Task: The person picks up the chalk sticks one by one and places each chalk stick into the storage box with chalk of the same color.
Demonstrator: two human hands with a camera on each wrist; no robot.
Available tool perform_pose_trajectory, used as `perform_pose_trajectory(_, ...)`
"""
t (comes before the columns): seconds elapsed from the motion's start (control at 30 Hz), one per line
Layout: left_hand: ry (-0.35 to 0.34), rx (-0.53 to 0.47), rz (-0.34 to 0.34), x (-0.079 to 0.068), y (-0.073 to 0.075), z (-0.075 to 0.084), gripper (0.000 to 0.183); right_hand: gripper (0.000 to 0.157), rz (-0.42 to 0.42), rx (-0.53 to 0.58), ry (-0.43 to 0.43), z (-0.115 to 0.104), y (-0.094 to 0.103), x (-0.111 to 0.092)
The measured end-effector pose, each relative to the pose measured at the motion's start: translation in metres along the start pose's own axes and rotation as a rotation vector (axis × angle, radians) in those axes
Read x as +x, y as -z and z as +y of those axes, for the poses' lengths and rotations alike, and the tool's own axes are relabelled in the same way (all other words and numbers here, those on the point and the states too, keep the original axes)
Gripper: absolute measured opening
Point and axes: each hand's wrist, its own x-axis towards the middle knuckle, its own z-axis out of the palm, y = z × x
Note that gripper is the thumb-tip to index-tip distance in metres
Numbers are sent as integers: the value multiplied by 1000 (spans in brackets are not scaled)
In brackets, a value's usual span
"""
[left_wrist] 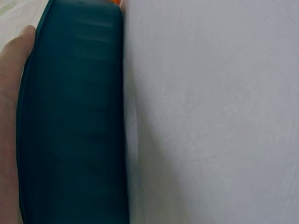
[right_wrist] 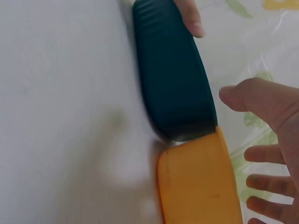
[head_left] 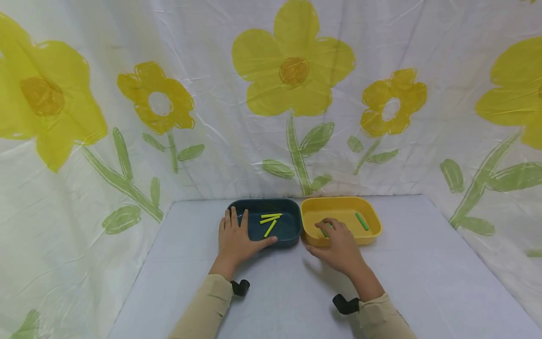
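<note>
My left hand (head_left: 236,239) lies spread over the left end of a dark teal box (head_left: 292,241), its fingers straight and its thumb (left_wrist: 24,42) along the front rim. Inside that box are three short yellow sticks (head_left: 270,229), like pieces of chalk. Beside it, touching its right end, stands a yellow box (head_left: 374,238). Over its left part hovers my right hand (head_left: 338,247), thumb apart from the loosely bent fingers and nothing held. One green stick (head_left: 362,221) lies at the right of the yellow box; another green stick (head_left: 325,230) is partly hidden behind the right fingers.
Both boxes stand at the back of a white-covered table (head_left: 288,292), near a white curtain (head_left: 220,155) printed with yellow flowers. The curtain also runs along both sides. A black wrist mount (head_left: 346,304) sticks out from the right sleeve, and a similar mount (head_left: 241,287) from the left.
</note>
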Motion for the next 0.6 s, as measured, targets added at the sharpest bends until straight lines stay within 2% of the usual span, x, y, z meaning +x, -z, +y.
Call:
perform_pose_trajectory(0.23, 0, -8, -15, 3, -1, -3, 136, 72, -8, -31, -4, 2, 1, -1)
perform_pose_trajectory(0.6, -38, -70, 20, 3, 0, -9, 136, 75, -33, -56, -18, 8, 3, -4)
